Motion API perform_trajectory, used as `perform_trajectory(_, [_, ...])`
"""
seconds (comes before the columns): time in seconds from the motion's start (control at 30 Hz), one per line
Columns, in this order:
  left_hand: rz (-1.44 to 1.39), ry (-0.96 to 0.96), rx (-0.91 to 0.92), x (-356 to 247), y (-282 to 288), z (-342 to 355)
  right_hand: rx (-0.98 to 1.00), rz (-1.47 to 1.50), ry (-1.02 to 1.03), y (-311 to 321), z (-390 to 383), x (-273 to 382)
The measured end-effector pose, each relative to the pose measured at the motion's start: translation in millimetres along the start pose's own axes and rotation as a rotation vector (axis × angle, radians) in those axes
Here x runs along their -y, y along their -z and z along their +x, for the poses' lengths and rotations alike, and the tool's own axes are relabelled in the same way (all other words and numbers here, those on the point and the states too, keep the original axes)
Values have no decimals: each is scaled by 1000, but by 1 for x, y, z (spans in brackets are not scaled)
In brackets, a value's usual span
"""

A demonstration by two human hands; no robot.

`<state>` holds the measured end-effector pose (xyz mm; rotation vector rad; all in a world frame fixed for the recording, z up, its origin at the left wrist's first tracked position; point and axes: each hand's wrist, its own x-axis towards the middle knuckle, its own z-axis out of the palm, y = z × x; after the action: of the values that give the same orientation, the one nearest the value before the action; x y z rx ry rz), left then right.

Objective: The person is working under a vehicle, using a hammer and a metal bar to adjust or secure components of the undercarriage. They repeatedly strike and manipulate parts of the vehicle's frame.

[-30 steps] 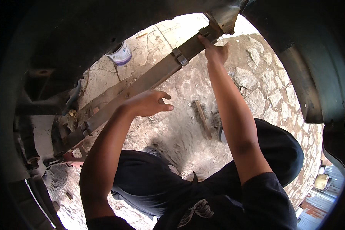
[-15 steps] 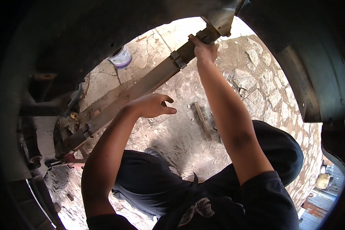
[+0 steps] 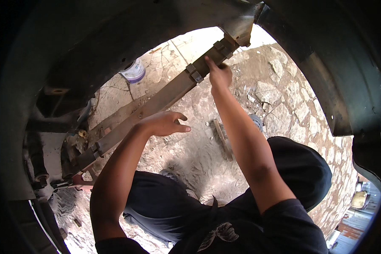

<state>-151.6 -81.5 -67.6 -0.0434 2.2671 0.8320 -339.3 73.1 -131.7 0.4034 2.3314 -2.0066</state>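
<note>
A long brown leaf spring (image 3: pixel 156 99) with metal clamps around it runs diagonally from lower left to upper right. My right hand (image 3: pixel 221 77) is at its lower edge near the upper end, between two clamps; one digit lies along the spring's face and the other fingers are partly hidden. The spring's upper end meets a metal bracket (image 3: pixel 240 31). My left hand (image 3: pixel 165 123) hovers beside the middle of the spring, empty, thumb and forefinger apart.
Dark vehicle bodywork (image 3: pixel 326 80) arches overhead and to the right. A wood-backed brush (image 3: pixel 222 139) lies on the dusty ground between my arms. Beyond the spring stands a white and purple bucket (image 3: pixel 134 72). A red tool (image 3: pixel 81 181) sits near the spring's lower end.
My right hand has slid down the spring, away from the upper bracket. My left hand has dropped slightly and stays open. The view has shifted a little.
</note>
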Motion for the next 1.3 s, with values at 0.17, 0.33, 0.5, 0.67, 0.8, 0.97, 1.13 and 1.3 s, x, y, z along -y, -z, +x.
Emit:
perform_trajectory(0.17, [59, 44, -49, 10, -2, 13, -133, -42, 21, -20, -2, 25])
perform_trajectory(0.33, [-128, 238, 3, 41, 7, 11, -110, 7, -95, -12, -36, -2])
perform_trajectory(0.5, [-271, 190, -38, 55, 0, 7, -85, 405, -292, 8, -77, -69])
perform_trajectory(0.67, [-154, 130, -223, 21, 1, -8, 0, 267, -397, 49, -159, -179])
perform_trajectory(0.8, [40, 58, -581, 17, -23, -8, 228, 347, -402, 20, -201, -142])
perform_trajectory(0.97, [-592, 62, -979, -17, -70, 29, 245, 706, -254, -3, -190, -80])
perform_trajectory(1.13, [-1545, -58, -1010, -40, -100, 40, 178, 739, -306, 0, -182, -60])
perform_trajectory(1.3, [-1518, -36, -990, -4, -106, 50, 292, 650, -289, -7, -181, -82])
